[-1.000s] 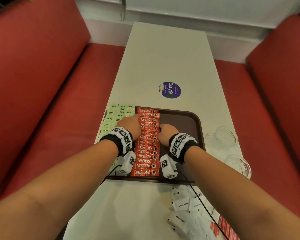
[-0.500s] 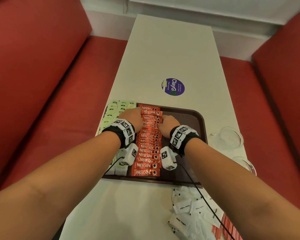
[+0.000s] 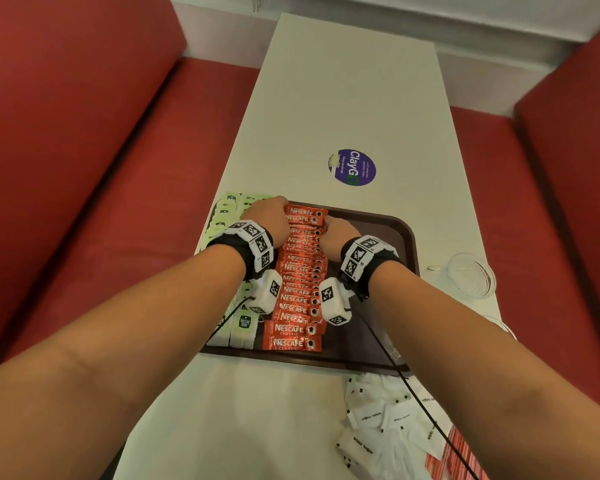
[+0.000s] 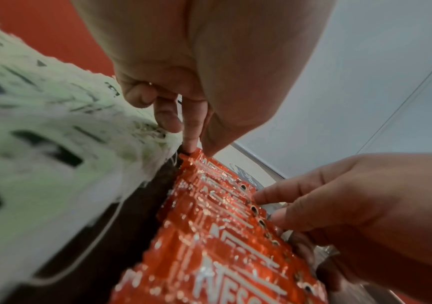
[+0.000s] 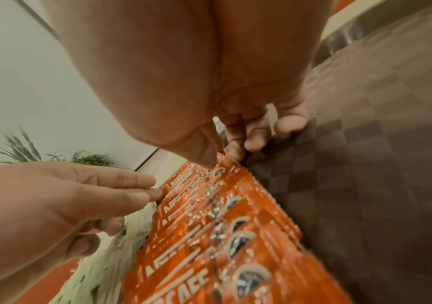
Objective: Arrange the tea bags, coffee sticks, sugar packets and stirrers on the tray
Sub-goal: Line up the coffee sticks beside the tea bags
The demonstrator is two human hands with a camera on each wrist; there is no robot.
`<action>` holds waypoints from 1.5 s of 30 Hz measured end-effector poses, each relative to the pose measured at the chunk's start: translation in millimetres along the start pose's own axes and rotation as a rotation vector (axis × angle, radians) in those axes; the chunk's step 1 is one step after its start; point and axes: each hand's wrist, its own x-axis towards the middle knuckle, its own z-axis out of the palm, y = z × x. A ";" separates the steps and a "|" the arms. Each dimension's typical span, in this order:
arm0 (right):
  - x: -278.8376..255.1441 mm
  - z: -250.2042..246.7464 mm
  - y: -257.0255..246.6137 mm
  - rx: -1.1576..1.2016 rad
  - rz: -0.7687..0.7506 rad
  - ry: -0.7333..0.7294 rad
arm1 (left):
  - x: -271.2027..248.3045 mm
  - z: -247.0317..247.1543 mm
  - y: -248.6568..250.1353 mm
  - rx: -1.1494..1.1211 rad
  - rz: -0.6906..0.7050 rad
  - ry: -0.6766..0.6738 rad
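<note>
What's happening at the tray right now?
A person is squaring up the row of coffee sticks on the brown tray. The left hand and right hand touch opposite sides of the row's far end. Tea bags sit left of it; sugar packets wait on the table.

Even, soft indoor light is seen in the head view, with straight edges bowed toward 3 and 9 o'clock. Glare is thrown off the coffee sticks [image 4: 225, 236] in both wrist views, where the tea bags [image 4: 40, 127] at 9 o'clock are blurred.
</note>
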 end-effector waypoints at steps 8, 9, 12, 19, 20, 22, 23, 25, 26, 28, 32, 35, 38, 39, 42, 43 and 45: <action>-17.2 4.0 3.3 -0.086 0.029 0.030 | -23.0 -7.9 -4.4 0.126 0.097 0.027; -20.3 6.3 5.2 -0.102 0.049 0.036 | -29.1 -7.6 -3.8 0.173 0.116 0.012; -31.7 12.6 7.9 -0.084 0.092 0.046 | -42.7 -1.3 -4.2 0.270 0.112 -0.039; -61.5 17.0 9.6 0.066 0.090 0.071 | -75.7 -6.4 3.8 0.184 0.103 -0.034; -65.2 18.3 14.4 0.081 0.106 0.080 | -83.1 -10.8 4.9 0.151 0.103 -0.007; -77.0 20.6 25.3 0.086 0.106 0.090 | -99.6 -19.1 6.6 0.111 0.112 0.037; -85.5 21.7 31.2 0.072 0.089 0.094 | -109.1 -21.8 8.1 0.100 0.127 0.046; -104.5 23.3 44.0 0.045 0.039 0.112 | -128.5 -23.0 12.2 0.084 0.168 0.049; -115.2 24.1 50.8 0.047 0.019 0.126 | -138.2 -20.4 14.4 0.076 0.189 0.041; -138.1 26.0 64.9 0.069 -0.008 0.156 | -158.6 -10.9 21.0 0.063 0.234 0.009; -182.0 31.7 94.8 0.066 -0.010 0.160 | -194.9 18.0 40.5 0.079 0.393 -0.140; -207.0 34.1 113.9 0.013 0.024 0.124 | -213.3 41.4 56.7 0.179 0.500 -0.327; -222.5 37.8 125.8 -0.030 0.035 0.055 | -223.3 59.1 70.0 0.392 0.516 -0.456; -226.2 40.1 129.4 -0.042 0.031 0.035 | -225.5 63.5 74.4 0.448 0.520 -0.472; -230.6 45.8 135.8 -0.037 0.025 0.013 | -226.4 71.6 81.7 0.496 0.533 -0.474; -230.9 46.4 136.9 -0.031 0.023 0.013 | -225.2 72.2 83.3 0.487 0.539 -0.473; -231.5 46.2 137.4 -0.020 0.008 0.006 | -222.6 69.3 85.7 0.453 0.565 -0.464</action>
